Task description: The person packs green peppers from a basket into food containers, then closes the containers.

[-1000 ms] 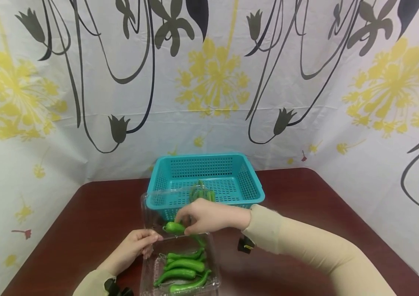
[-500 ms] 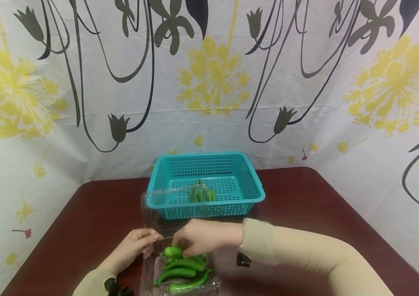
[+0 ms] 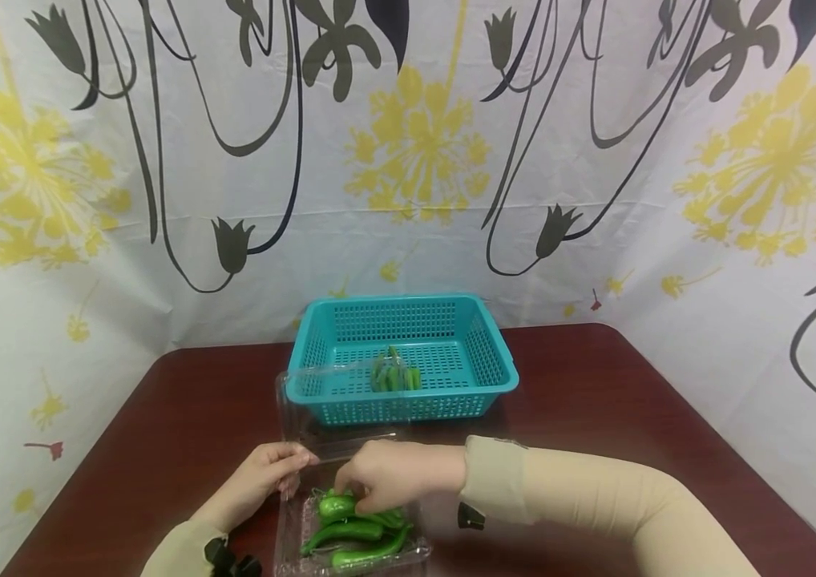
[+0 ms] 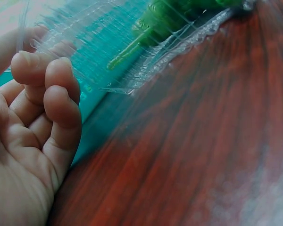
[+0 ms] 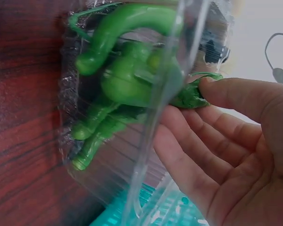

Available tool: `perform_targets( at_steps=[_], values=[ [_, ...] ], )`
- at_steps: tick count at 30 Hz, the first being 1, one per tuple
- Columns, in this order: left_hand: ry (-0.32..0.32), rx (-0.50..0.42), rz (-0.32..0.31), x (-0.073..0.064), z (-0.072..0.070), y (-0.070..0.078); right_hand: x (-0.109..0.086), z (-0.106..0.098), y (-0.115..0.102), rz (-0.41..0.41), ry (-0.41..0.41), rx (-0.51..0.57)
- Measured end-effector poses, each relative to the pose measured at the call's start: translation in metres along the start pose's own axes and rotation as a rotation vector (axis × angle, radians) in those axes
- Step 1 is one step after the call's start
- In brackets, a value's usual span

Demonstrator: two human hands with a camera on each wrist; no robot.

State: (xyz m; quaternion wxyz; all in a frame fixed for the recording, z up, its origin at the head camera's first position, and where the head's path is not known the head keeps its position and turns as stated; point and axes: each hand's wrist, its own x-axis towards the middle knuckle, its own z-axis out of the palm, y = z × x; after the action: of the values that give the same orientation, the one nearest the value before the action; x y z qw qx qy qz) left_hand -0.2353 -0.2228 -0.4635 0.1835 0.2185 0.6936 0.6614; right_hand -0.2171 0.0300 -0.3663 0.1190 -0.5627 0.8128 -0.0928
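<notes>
A clear plastic clamshell box (image 3: 288, 553) stands on the table with its lid (image 3: 300, 421) raised. Inside lie several green chili peppers (image 3: 372, 553), also visible through the plastic in the right wrist view. My left hand (image 3: 260, 481) pinches the box's edge at the hinge side. My right hand (image 3: 393, 477) reaches into the box and holds a green pepper (image 3: 336, 506) low over the others. In the right wrist view thumb and fingers close around the pepper's darker end (image 5: 191, 96). Part of that pepper is hidden behind the fingers.
Behind the box is a turquoise plastic basket (image 3: 444, 409) with a small heap of green vegetables (image 3: 395, 375), partly seen through the lid. Everything stands on a dark red-brown table (image 3: 559, 401). A patterned cloth (image 3: 422, 264) hangs behind.
My right hand has come down and nearer from above the hinge, bringing the pepper into the box onto the others. My left hand stays at the box's edge.
</notes>
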Motion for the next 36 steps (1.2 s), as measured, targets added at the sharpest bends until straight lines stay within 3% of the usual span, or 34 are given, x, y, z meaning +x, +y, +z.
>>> perform_targets(
  at_steps=[11, 18, 23, 31, 36],
  values=[
    [-0.010, -0.013, 0.009, -0.0001, 0.0006, -0.0008, 0.0013, 0.0089, -0.0010, 0.023, -0.012, -0.050],
    [0.011, 0.000, -0.027, 0.0004, 0.0002, 0.0008, 0.0007, 0.0082, -0.0004, 0.011, -0.005, -0.042],
    [0.006, 0.000, -0.015, 0.0010, -0.0011, 0.0013, 0.0000, 0.0053, 0.0007, 0.001, -0.021, 0.000],
    [0.011, 0.027, -0.066, 0.0005, -0.0016, 0.0026, -0.0002, 0.0071, -0.0002, 0.016, -0.033, -0.038],
    [0.010, 0.023, -0.059, -0.0002, -0.0008, 0.0020, -0.0035, 0.0045, -0.0009, -0.005, -0.004, -0.023]
  ],
)
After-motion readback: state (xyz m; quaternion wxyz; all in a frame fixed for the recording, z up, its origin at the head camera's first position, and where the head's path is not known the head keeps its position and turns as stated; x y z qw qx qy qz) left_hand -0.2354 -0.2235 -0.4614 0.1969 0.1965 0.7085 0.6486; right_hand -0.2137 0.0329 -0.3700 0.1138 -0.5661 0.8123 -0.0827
